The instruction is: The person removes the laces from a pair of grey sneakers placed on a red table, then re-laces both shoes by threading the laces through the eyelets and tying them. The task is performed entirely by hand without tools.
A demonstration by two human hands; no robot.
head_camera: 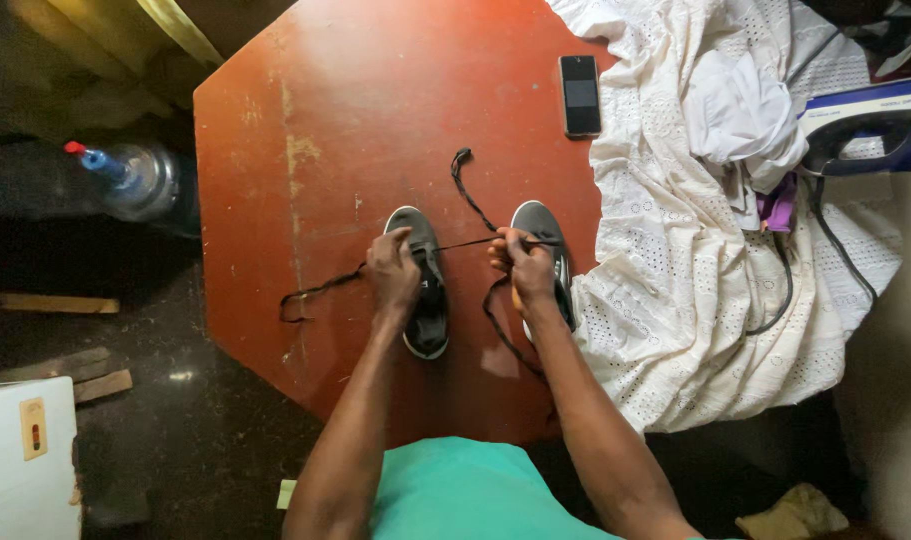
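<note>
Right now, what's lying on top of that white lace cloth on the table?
On the white lace cloth lie a crumpled white garment, an iron and its dark cord. A purple scrap shows, mostly covered.

You are reaching both arms forward, left hand (393, 270) curled palm-down, right hand (523, 268) seemingly pinching, fingers bunched.

Soft, even light brightens the worn red wooden table (375, 110); the dark floor (215, 440) stays dim, edges bend slightly.
</note>
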